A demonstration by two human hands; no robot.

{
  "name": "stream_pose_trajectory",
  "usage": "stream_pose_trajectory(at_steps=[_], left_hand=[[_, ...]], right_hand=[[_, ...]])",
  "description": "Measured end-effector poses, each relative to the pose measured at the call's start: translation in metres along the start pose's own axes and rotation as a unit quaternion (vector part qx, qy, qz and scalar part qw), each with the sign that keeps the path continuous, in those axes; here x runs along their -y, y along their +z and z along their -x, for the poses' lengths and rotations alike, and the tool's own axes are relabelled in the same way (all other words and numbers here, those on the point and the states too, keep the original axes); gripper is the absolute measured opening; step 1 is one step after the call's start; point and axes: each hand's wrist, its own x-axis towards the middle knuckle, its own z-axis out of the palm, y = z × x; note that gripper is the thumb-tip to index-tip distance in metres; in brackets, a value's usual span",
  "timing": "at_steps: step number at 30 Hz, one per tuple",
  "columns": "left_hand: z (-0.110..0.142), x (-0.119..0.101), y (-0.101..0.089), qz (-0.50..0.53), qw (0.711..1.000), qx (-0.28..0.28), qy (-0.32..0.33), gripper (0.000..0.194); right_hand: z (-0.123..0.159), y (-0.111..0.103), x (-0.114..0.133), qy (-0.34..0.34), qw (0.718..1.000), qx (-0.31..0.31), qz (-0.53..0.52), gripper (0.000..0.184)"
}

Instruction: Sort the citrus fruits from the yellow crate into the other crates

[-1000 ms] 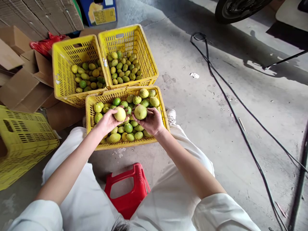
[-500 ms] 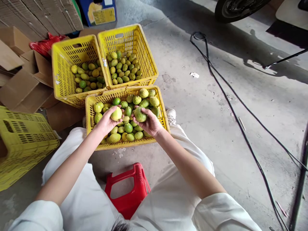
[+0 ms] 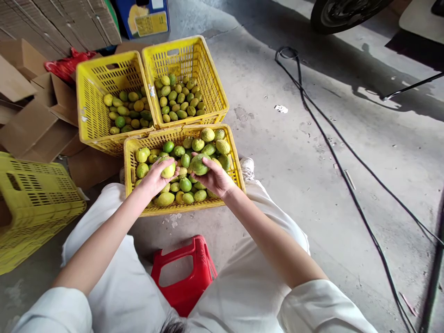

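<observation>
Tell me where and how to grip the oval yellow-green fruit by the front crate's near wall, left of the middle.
Grip the oval fruit across its middle, from above and slightly from the near side. It lies lengthwise along the front crate's near rim, top exposed; neighbours crowd it, and the left hand is just beyond. The gap beside the wall looks tight.

The person wears a white top (image 3: 322, 305) with sleeves ending near the elbows, loose white trousers (image 3: 118, 259) and a whitish shoe (image 3: 247, 168).
</observation>
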Motion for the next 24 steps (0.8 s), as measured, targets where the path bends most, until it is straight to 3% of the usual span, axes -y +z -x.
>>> stream_pose_trajectory(at_steps=[5, 11, 16, 20, 24], left_hand=[[0.0, -0.002, 0.002, 0.016, 1.0, -0.006, -0.024, 0.011], [0.0, -0.002, 0.004, 0.064, 0.997, -0.017, -0.03, 0.021], [-0.003, 0.003, -0.003, 0.022, 0.999, 0.034, 0.011, 0.014], [-0.003, 0.004, -0.007, -0.012, 0.996, 0.091, 0.014, 0.027], [-0.003, 0.004, -0.006, -0.032, 0.996, 0.088, -0.012, 0.018]], right_hand=[[-0.005, -0.009, -0.004, 0.023, 1.0, 0.009, 0.003, 0.018], [-0.007, -0.012, -0.004, 0.002, 0.999, 0.042, 0.017, 0.028], [-0.005, -0.011, -0.001, -0.01, 0.997, 0.069, 0.034, 0.037], [-0.004, -0.012, -0.004, 0.008, 0.995, 0.072, 0.066, 0.029], [-0.006, -0.015, -0.007, 0.025, 0.997, 0.058, 0.052, 0.021]])
